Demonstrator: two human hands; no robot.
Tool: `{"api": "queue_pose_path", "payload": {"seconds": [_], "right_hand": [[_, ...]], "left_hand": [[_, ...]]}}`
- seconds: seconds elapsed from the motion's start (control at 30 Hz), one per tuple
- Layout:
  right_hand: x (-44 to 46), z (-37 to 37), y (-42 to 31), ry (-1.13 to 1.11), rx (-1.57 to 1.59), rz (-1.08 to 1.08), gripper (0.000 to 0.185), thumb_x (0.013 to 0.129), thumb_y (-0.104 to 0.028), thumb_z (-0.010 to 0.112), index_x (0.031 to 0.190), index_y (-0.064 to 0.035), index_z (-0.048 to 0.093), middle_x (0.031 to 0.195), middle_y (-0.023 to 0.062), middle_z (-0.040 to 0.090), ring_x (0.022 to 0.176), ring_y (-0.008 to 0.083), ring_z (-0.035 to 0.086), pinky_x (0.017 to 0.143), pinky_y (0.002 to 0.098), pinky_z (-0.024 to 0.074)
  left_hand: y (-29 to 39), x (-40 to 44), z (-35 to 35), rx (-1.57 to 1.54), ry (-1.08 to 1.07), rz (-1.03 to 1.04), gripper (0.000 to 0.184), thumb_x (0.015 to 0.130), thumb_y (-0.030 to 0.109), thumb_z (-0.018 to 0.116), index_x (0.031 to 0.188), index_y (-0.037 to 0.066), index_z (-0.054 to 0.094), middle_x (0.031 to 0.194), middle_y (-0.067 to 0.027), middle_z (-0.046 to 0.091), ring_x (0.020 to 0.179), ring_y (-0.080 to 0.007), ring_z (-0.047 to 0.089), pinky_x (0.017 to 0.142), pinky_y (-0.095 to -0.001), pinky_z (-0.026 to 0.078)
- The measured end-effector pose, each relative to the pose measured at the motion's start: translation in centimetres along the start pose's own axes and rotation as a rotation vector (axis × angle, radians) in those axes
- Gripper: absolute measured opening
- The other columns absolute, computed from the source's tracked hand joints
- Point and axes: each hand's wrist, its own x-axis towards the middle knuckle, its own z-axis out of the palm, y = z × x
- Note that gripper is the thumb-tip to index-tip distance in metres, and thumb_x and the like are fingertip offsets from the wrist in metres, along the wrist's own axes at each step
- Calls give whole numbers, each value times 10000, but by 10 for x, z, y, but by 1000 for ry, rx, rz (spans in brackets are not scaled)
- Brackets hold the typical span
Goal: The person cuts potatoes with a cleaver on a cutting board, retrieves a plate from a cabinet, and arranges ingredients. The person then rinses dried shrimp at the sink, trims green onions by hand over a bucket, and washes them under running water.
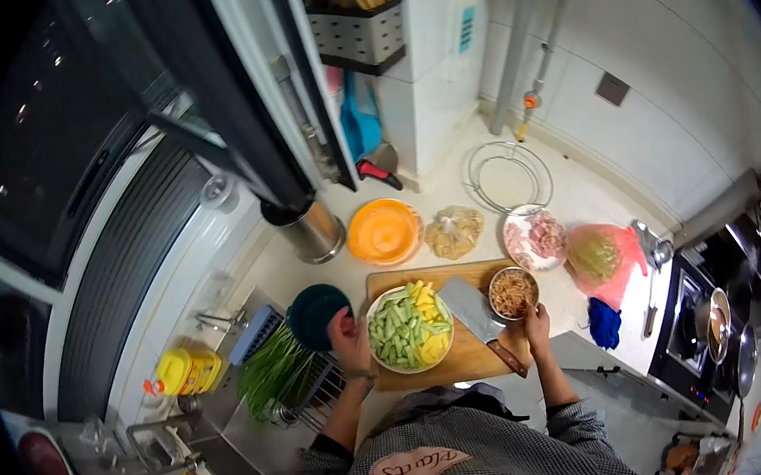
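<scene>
On a wooden cutting board [385, 281] stands a plate of cut green and yellow vegetables [410, 326]. A cleaver [472, 309] with a brown handle lies beside it. My right hand [537, 321] grips the rim of a small metal bowl [513, 292] holding brown shredded food, at the board's right side. Between the plate and a dark green bowl [317, 317], my left hand [349, 343] is raised with its fingers apart, and nothing shows in it.
Behind the board are an orange bowl [385, 232], a bag of food [454, 232] and a meat plate [536, 237]. A pink bag [604, 257] and blue cloth [604, 322] lie right. Green stalks [274, 372] lie over the sink; a stove [685, 350] stands far right.
</scene>
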Motion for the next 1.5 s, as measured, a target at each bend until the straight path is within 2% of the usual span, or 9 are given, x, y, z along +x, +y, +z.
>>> {"api": "queue_pose_path", "payload": {"seconds": [0.07, 0.17, 0.37, 0.43, 0.63, 0.7, 1.07, 1.47, 1.5], "right_hand": [[9, 3, 12, -65, 21, -67, 278, 910, -200, 469, 1031, 33, 561, 825, 84, 612, 660, 137, 553, 576, 266, 446], [20, 0, 9, -38, -59, -90, 287, 876, -106, 471, 1094, 73, 517, 850, 189, 631, 737, 240, 625, 639, 330, 504], [-22, 25, -117, -390, 347, -103, 397, 869, -19, 439, 1243, -18, 308, 1025, 204, 573, 770, 285, 651, 571, 339, 574], [-42, 43, -155, -547, 393, -18, 463, 875, -31, 486, 1285, -28, 272, 1048, 204, 563, 775, 276, 650, 557, 308, 568], [-113, 100, -234, -752, 283, -163, 571, 866, 22, 387, 1394, -48, 185, 1254, 198, 443, 975, 290, 587, 682, 336, 560], [-142, 116, -250, -497, -89, -798, 663, 774, 87, 414, 1393, -16, 196, 1302, 265, 356, 1214, 383, 390, 1017, 422, 339], [-200, 129, -256, -323, -437, -1285, 606, 723, 117, 502, 1292, -58, 388, 1321, 249, 364, 1143, 434, 431, 953, 453, 395], [-232, 102, -250, -183, 43, -806, 692, 754, 159, 339, 1411, 5, 190, 1426, 176, 269, 1337, 270, 252, 1098, 322, 158], [-222, 99, -235, -50, -15, -777, 679, 781, 124, 343, 1418, -52, 189, 1394, 143, 320, 1289, 278, 330, 1067, 348, 265]], "left_hand": [[-36, -25, -17, 404, 670, 123, 557, 800, 234, 708, 1195, 10, 387, 1003, -114, 450, 796, -198, 489, 726, -313, 447], [-105, -22, -51, 349, 823, -67, 506, 815, 223, 682, 1163, 24, 373, 1013, -120, 383, 782, -200, 453, 742, -333, 429], [-35, -6, -64, 152, 490, -621, 595, 904, 193, 485, 1370, -27, 188, 641, -139, 574, 434, -229, 526, 382, -338, 439], [-35, -4, -68, 374, 424, -515, 597, 891, 205, 472, 1381, -41, 237, 908, -224, 636, 664, -296, 636, 581, -413, 519], [58, -34, -64, 655, 228, -79, 549, 837, 190, 495, 1310, -62, 377, 721, -225, 625, 555, -331, 610, 514, -429, 523], [90, -44, -58, 633, 153, -112, 511, 834, 183, 508, 1276, -57, 422, 663, -205, 617, 541, -320, 609, 519, -413, 526], [106, -74, -80, 362, 10, -78, 430, 867, 105, 508, 1270, -31, 446, 714, -183, 652, 551, -245, 649, 551, -376, 531], [119, -90, -106, 218, -126, -66, 454, 844, 152, 499, 1259, -19, 428, 683, -196, 640, 560, -272, 650, 567, -382, 532], [113, -92, -105, 216, -137, -66, 454, 844, 152, 499, 1259, -19, 428, 683, -196, 640, 560, -272, 650, 567, -382, 532]]}}
